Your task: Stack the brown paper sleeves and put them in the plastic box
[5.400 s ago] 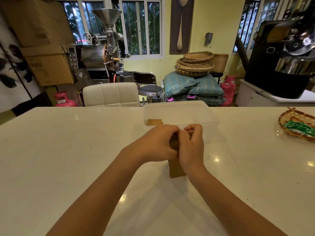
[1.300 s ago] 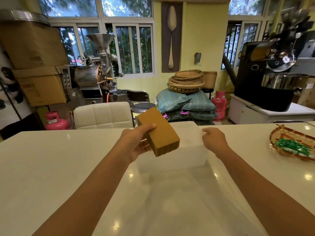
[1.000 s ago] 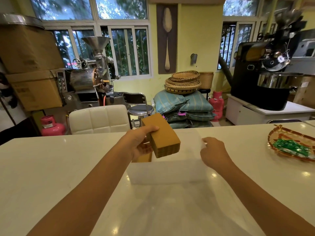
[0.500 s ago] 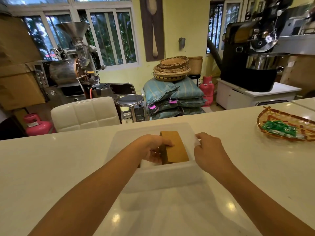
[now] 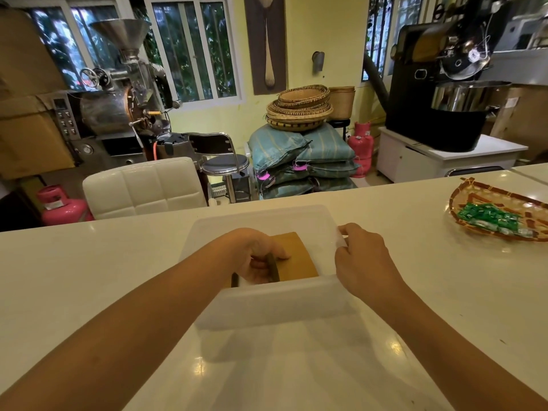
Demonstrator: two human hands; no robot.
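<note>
Lowered into the translucent box (image 5: 275,304), flat brown sleeves (image 5: 296,259) stay clasped by left fingers (image 5: 280,252).

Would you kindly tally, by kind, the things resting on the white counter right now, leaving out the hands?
Plastic box: 1
Stack of brown paper sleeves inside the box, gripped by the left hand: 1
Woven tray holding green packets: 1
Total: 3. The right hand holds the box's right rim.
</note>
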